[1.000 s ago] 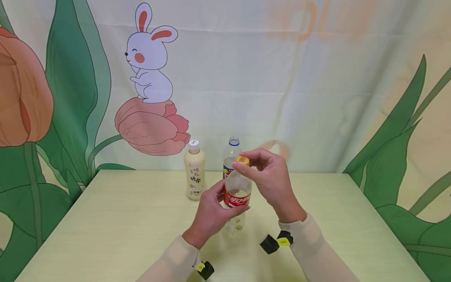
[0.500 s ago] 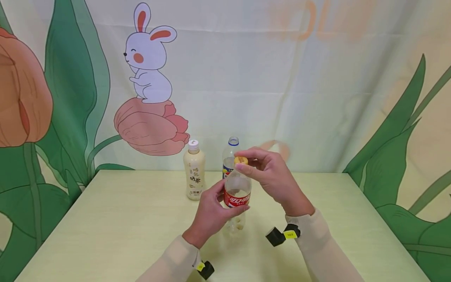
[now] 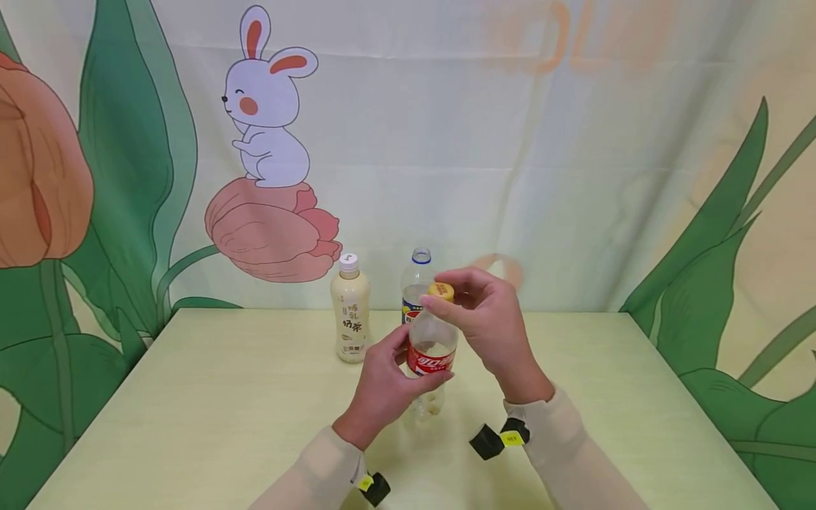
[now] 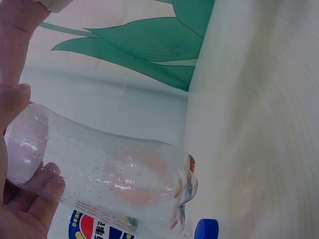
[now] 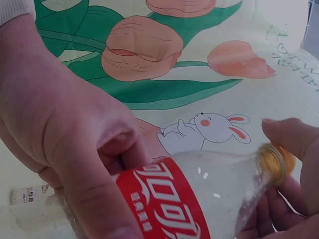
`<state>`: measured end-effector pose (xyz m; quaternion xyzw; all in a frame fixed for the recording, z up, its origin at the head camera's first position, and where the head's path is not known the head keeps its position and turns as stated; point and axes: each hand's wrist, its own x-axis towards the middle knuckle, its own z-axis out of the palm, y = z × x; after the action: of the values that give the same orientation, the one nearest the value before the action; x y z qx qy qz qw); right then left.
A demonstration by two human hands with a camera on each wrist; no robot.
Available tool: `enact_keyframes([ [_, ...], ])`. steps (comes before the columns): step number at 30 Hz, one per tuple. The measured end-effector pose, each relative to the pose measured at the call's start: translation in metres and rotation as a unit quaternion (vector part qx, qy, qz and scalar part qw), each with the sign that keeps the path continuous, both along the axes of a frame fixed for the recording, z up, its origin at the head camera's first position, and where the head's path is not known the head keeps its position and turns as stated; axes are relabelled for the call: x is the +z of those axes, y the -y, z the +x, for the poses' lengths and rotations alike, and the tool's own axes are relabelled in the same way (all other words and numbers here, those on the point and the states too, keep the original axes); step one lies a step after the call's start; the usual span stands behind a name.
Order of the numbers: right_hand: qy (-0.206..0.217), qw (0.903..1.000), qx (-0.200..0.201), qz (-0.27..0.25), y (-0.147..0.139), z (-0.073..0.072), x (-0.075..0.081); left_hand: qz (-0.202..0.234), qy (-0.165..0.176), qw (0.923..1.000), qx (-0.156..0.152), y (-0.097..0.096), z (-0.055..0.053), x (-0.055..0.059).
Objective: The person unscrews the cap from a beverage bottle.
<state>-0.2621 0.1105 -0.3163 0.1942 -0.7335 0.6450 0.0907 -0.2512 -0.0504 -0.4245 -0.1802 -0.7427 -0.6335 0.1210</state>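
Note:
My left hand [image 3: 389, 386] grips a clear plastic cola bottle [image 3: 431, 333] round its red label, fingers behind and thumb in front. At the bottle's top, my right hand [image 3: 494, 319] pinches the yellow cap [image 3: 441, 290] between thumb and fingers. The right wrist view has this yellow cap [image 5: 276, 163] sitting at the neck, with the red label [image 5: 162, 201] under the left hand. Seen from the left wrist, the bottle's lower part [image 4: 114, 159] is see-through, with droplets inside.
Behind the held bottle stands an uncapped clear bottle [image 3: 414, 283] with a blue neck ring and blue label. A milk tea bottle [image 3: 350, 312] with a white cap is to its left. A blue cap [image 4: 207, 229] shows in the left wrist view. A printed curtain backs the table [image 3: 223, 397].
My right wrist swung out to the right and then back in, its fingers staying at the yellow cap. The left hand keeps its grip on the bottle, almost still.

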Motion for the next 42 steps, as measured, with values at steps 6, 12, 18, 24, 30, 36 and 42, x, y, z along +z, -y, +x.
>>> enact_keyframes([
  [6, -0.018, 0.9976, -0.067, -0.004, 0.007, 0.004, -0.001, -0.011, 0.004, 0.9999, 0.006, -0.001, 0.001, 0.001],
  [12, -0.028, 0.9964, -0.08, 0.004, 0.009, 0.005, -0.002, -0.008, 0.004, 1.0, 0.003, -0.001, 0.003, 0.0],
  [18, -0.033, 0.9967, -0.075, 0.004, 0.008, 0.007, -0.001, -0.006, 0.0, 1.0, 0.004, -0.001, 0.003, -0.001],
  [24, -0.037, 0.998, -0.052, 0.002, 0.006, 0.008, 0.002, -0.007, -0.001, 1.0, 0.007, 0.0, 0.003, -0.001],
  [30, -0.03, 0.9989, -0.026, 0.024, 0.001, 0.006, 0.003, -0.005, -0.011, 0.9999, 0.006, 0.001, 0.004, -0.002],
  [36, -0.042, 0.9983, 0.009, 0.039, -0.003, 0.005, 0.005, -0.002, -0.013, 0.9999, 0.004, 0.002, 0.003, -0.002],
  [42, -0.045, 0.9967, 0.042, 0.054, -0.007, 0.003, 0.003, -0.003, -0.011, 0.9999, 0.001, 0.002, 0.002, -0.002],
])
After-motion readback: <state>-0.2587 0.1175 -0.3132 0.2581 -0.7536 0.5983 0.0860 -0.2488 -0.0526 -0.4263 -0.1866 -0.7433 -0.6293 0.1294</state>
